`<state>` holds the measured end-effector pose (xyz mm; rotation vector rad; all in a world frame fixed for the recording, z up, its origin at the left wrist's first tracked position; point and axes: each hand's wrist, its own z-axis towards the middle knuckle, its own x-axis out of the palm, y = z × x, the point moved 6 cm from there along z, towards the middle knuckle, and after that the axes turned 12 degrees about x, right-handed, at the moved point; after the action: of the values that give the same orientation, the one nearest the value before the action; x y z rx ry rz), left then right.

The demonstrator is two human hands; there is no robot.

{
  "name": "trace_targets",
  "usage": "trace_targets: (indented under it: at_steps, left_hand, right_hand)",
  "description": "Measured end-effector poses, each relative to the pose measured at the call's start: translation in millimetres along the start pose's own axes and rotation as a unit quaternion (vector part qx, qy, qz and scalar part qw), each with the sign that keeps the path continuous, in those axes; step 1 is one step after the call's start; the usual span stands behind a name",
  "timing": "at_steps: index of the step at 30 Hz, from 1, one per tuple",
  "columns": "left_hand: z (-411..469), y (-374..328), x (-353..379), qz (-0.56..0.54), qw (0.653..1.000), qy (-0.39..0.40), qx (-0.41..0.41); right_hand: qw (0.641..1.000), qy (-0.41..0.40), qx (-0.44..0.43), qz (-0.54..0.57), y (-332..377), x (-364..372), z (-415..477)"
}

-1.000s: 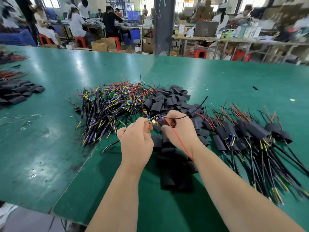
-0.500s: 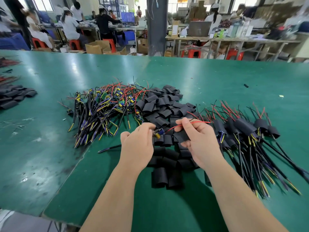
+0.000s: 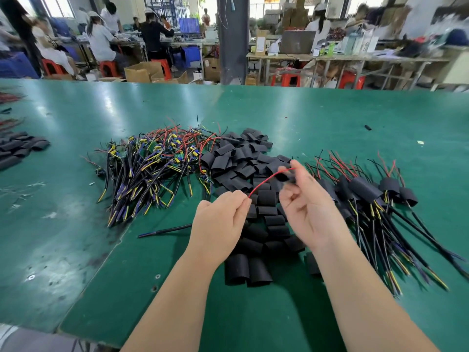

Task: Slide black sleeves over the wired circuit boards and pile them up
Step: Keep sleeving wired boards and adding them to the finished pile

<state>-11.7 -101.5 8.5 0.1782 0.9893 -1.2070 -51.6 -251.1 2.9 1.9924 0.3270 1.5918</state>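
- Lying at the left edge of the green table [image 3: 76, 250], a small sleeve pile [image 3: 20, 148] was partly cut off by the frame.
- Left of centre, the bare wired boards [image 3: 152, 168] formed a tangled heap, with red leads at the far side and yellow-tipped black cables pointing near.
- A single black cable [image 3: 165, 229] lay flat on the table and ran under the left hand [image 3: 218, 224].
- The left hand pinched the near end of a red wire [image 3: 266, 181] between thumb and forefinger; whether it hid a board could not be told.
- The loose black sleeves [image 3: 243, 168] were heaped in the centre, beneath and beyond both hands.
- The right hand [image 3: 309, 207], blurred, pinched the far end of the red wire, its other fingers curled; a dark piece at its fingertips was unclear.
- The sleeved boards [image 3: 368, 194] lay piled at the right, with their cables fanning out toward the near right.
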Motion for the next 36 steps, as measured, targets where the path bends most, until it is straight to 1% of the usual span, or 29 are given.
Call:
trace_targets:
  at_steps: [2,4,6,8,10,13,16,19,21,26,29,31,33,35,36]
  left_hand:
    - [0,-2,-2,-0.017,1.0,-0.01,0.01]
    - [2,-5,-4,-0.028,0.999,-0.019,0.019]
    - [3,-6,-5,-0.038,0.999,-0.021,0.03]
    - [3,-7,-3,-0.048,0.998,-0.013,0.039]
    - [2,-7,0,-0.051,0.998,0.002,0.043]
    - [2,-7,3,-0.049,0.998,0.012,0.042]
    - [2,-5,2,-0.052,0.998,0.004,0.037]
    - [2,-3,1,-0.032,0.999,-0.004,0.026]
    - [1,-3,1,-0.024,0.999,-0.003,0.022]
    - [-2,-3,6,0.018,0.999,0.029,0.025]
    - [-1,-5,7,0.029,0.999,0.032,0.031]
    - [0,-5,7,0.017,0.999,0.028,0.03]
    - [-1,-4,6,-0.015,1.0,0.016,0.018]
    - [-3,-1,5,-0.046,0.999,0.006,-0.007]
    - [-4,1,5,-0.059,0.998,0.002,-0.017]
  right_hand:
    - [0.998,-0.025,-0.01,0.052,9,-8,1]
    - [0.994,-0.072,-0.012,0.08,14,-18,1]
    - [0.991,-0.122,-0.007,0.053,16,-26,0]
    - [0.99,-0.135,0.001,0.042,13,-26,0]
    - [0.992,-0.11,0.011,0.067,11,-21,0]
    - [0.995,-0.044,0.014,0.088,12,-8,-1]
    - [0.997,-0.001,0.003,0.077,16,-2,-4]
    - [0.999,0.027,-0.005,0.043,17,1,-6]
    - [0.999,0.031,-0.015,0.019,19,4,-7]
    - [0.996,0.0,-0.062,-0.06,19,3,-8]
    - [0.992,-0.014,-0.064,-0.106,15,4,-9]
    - [0.987,-0.016,-0.039,-0.152,6,6,-6]
    - [0.974,-0.027,-0.015,-0.223,-7,5,-4]
    - [0.954,-0.055,-0.017,-0.295,-13,3,-4]
    - [0.949,-0.065,-0.023,-0.308,-13,2,-4]
